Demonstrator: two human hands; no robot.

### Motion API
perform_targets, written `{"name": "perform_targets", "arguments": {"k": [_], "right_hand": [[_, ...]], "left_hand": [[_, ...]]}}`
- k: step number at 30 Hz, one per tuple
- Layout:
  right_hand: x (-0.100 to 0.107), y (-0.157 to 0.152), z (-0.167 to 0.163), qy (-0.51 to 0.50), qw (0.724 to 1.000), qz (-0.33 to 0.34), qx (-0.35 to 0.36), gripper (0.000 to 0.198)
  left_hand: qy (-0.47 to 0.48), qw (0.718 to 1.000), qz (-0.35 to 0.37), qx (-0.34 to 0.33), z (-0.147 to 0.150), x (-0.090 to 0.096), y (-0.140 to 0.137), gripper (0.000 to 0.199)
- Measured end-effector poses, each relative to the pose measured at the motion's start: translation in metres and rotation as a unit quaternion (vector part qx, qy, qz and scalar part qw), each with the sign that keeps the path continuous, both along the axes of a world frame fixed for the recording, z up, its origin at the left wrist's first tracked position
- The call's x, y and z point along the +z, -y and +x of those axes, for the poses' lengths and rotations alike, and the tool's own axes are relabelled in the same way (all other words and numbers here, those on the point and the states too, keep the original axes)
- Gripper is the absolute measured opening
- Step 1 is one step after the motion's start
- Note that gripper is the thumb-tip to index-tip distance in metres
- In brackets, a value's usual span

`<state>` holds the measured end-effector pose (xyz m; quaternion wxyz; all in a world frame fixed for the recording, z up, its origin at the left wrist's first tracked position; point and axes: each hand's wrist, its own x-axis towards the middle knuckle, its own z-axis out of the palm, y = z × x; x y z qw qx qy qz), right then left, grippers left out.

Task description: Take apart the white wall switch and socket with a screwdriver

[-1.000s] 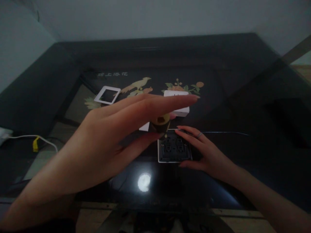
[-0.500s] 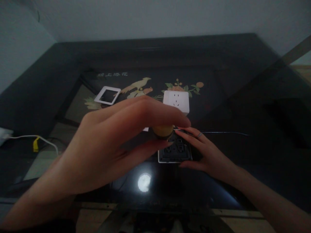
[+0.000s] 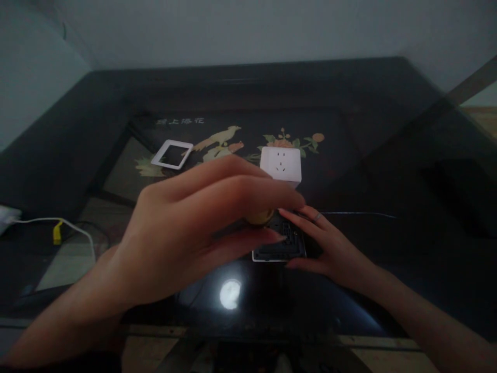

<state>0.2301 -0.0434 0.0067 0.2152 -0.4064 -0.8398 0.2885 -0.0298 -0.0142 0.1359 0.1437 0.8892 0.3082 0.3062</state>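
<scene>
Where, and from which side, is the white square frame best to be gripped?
Probably by the near rim of the white frame, coming from the person's side: its narrow border surrounds an open middle, so fingertips may fit inside with the thumb outside.

Tabletop (image 3: 380, 176): wide, dark and glossy, stretching away from me to the wall.
Wall (image 3: 248, 31): pale grey, behind the table's far edge.
Writing (image 3: 179, 122): a short row of pale Chinese characters, left of centre.
Bird (image 3: 224, 136): yellowish and long-tailed, pictured just below the writing, facing right.
Flowers (image 3: 280, 141): orange-pink blooms with green leaves, right of the bird.
White cable (image 3: 39, 219): curving from a white block (image 3: 8, 216) at the left edge.
Yellow tag (image 3: 57, 233): bright, touching the cable.
Reflection (image 3: 230, 293): a round white glare near the front.
</scene>
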Motion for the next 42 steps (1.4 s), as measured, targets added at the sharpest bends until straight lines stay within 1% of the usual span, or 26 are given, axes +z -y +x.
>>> {"name": "perform_targets", "arguments": {"k": [2,3,5,7,9,12,15,17,20,22,24,25,28,29,30,33,35,37,40,42], "right_hand": [[0.0,0.0,0.0,-0.002,1.0,-0.001,0.001,0.079],[0.0,0.0,0.0,-0.003,1.0,-0.003,0.001,0.079],[0.0,0.0,0.0,-0.006,1.0,-0.008,0.003,0.078],[0.0,0.0,0.001,-0.008,1.0,-0.009,0.001,0.079],[0.0,0.0,0.001,-0.007,1.0,-0.007,0.001,0.079],[0.001,0.0,0.001,-0.005,1.0,-0.001,0.002,0.08],[0.0,-0.001,0.0,-0.005,1.0,0.001,0.002,0.08],[0.0,-0.001,-0.001,-0.006,1.0,-0.004,0.001,0.08],[-0.001,-0.001,-0.001,-0.005,1.0,-0.011,-0.002,0.081],[-0.001,-0.001,0.0,-0.006,1.0,-0.013,-0.002,0.08],[-0.001,0.0,0.001,-0.006,1.0,-0.013,-0.002,0.08],[-0.001,0.0,0.001,-0.005,1.0,-0.013,-0.002,0.08],[0.0,0.0,0.001,-0.005,1.0,-0.014,-0.001,0.08],[0.0,-0.001,0.001,-0.005,1.0,-0.015,-0.001,0.08],[0.001,-0.001,0.001,-0.005,1.0,-0.016,-0.002,0.08],[0.001,-0.001,0.0,-0.006,1.0,-0.019,-0.003,0.081],[0.0,-0.001,0.0,-0.008,1.0,-0.018,-0.004,0.082],[0.0,-0.001,0.0,-0.01,1.0,-0.015,-0.004,0.082],[0.001,-0.001,0.0,-0.007,1.0,-0.018,-0.002,0.082],[0.002,-0.001,0.0,-0.004,1.0,-0.022,-0.003,0.082]], "left_hand": [[0.001,1.0,0.019,-0.01,0.001,-0.001,0.0,0.03],[-0.002,1.0,0.011,-0.011,0.0,0.0,0.001,0.036],[-0.014,0.999,-0.036,-0.008,-0.003,0.003,0.002,0.044],[-0.011,0.997,-0.073,-0.013,-0.006,0.006,0.002,0.045],[0.003,0.996,-0.085,-0.025,-0.006,0.007,0.001,0.043],[0.036,0.997,-0.052,-0.043,-0.001,0.002,-0.001,0.034],[0.05,0.998,0.011,-0.023,0.004,-0.004,-0.003,0.025],[0.048,0.999,0.016,-0.008,0.004,-0.005,-0.002,0.03],[0.028,0.999,-0.035,-0.009,0.0,0.001,0.001,0.04],[0.021,0.997,-0.072,-0.015,-0.002,0.004,0.003,0.041],[0.032,0.995,-0.088,-0.022,-0.002,0.005,0.002,0.04],[0.04,0.996,-0.079,-0.023,-0.002,0.004,0.002,0.037],[0.047,0.999,-0.014,-0.008,0.001,0.0,0.001,0.025],[0.042,0.999,-0.002,-0.002,0.001,0.0,0.001,0.024],[0.03,1.0,-0.007,0.001,0.001,0.0,0.001,0.026],[-0.022,0.998,-0.065,-0.007,-0.003,0.004,0.003,0.044],[-0.046,0.995,-0.084,-0.01,-0.004,0.005,0.003,0.049],[-0.042,0.997,-0.065,-0.006,-0.003,0.004,0.003,0.043],[-0.014,1.0,-0.002,0.001,0.0,0.0,0.001,0.029],[-0.013,1.0,0.008,0.014,0.0,0.0,0.001,0.034]]}}
